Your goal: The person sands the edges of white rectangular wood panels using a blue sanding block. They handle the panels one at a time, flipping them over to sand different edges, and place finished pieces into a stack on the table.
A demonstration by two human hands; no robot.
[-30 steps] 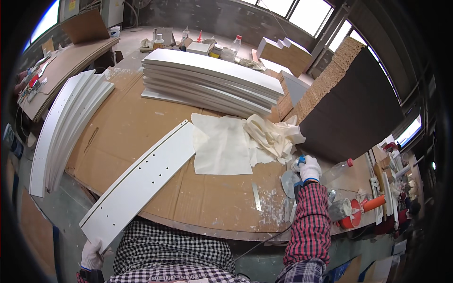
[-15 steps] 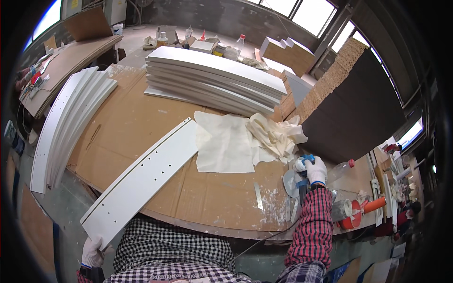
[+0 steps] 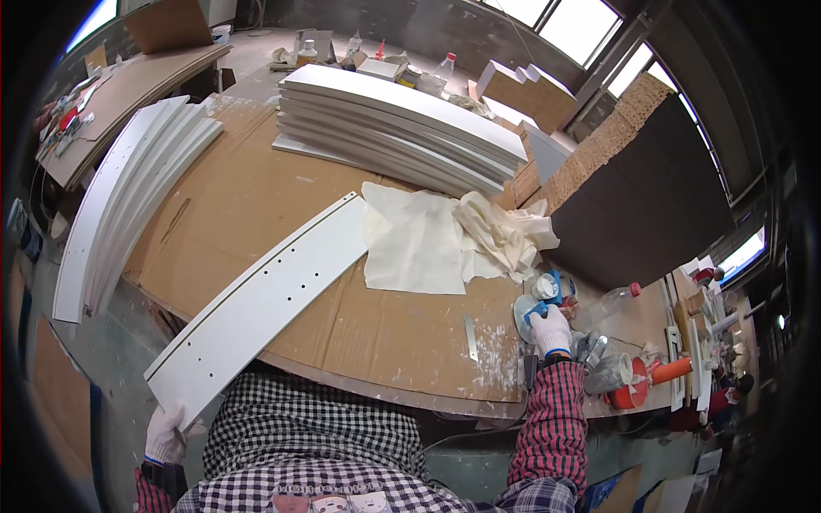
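My left hand (image 3: 166,437), in a white knit glove, is closed on the near end of a long white board (image 3: 261,295) with small drilled holes and a groove along one edge. The board lies slantwise over the table's front edge. At the right, my gloved right hand (image 3: 550,330) has its fingers around a blue tool (image 3: 536,313) beside a pale round disc (image 3: 522,318); its exact kind is partly hidden. Just beyond are a white round item (image 3: 544,286) and another blue piece (image 3: 568,282). A cream cloth (image 3: 415,244) touches the board's far end.
Stacks of white boards stand at the back (image 3: 402,128) and left (image 3: 128,197) of the cardboard-covered table (image 3: 342,342). A dark panel (image 3: 637,192) rises at right. Near my right hand are a clear bottle (image 3: 611,305), an orange-red tool (image 3: 669,370) and a metal strip (image 3: 470,338).
My right hand has moved from the white and blue items nearer to me and slightly left, onto the blue tool by the disc. My left hand still grips the board; the view has shifted slightly.
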